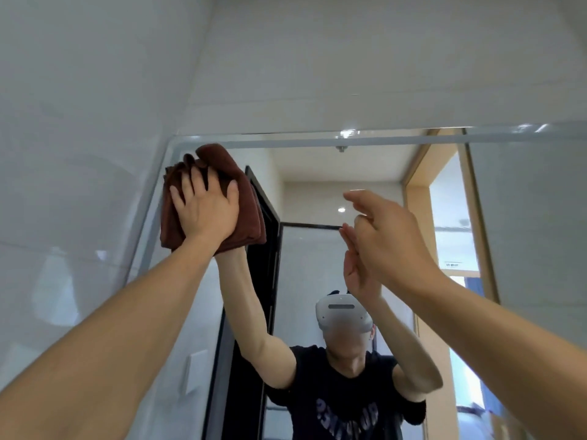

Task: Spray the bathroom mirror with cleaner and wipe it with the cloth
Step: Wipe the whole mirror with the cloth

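The bathroom mirror fills the lower half of the view, its rounded top left corner near the cloth. A folded brown cloth lies flat against the glass in that corner. My left hand presses it there with straight, spread fingers. My right hand is raised near the middle of the mirror, fingers relaxed and holding nothing, close to the glass; I cannot tell whether it touches. No spray bottle is in view. The mirror reflects both arms and a person in a dark T-shirt wearing a white headset.
White tiled walls surround the mirror on the left and above. The reflection shows a dark door frame and a wooden doorway behind me.
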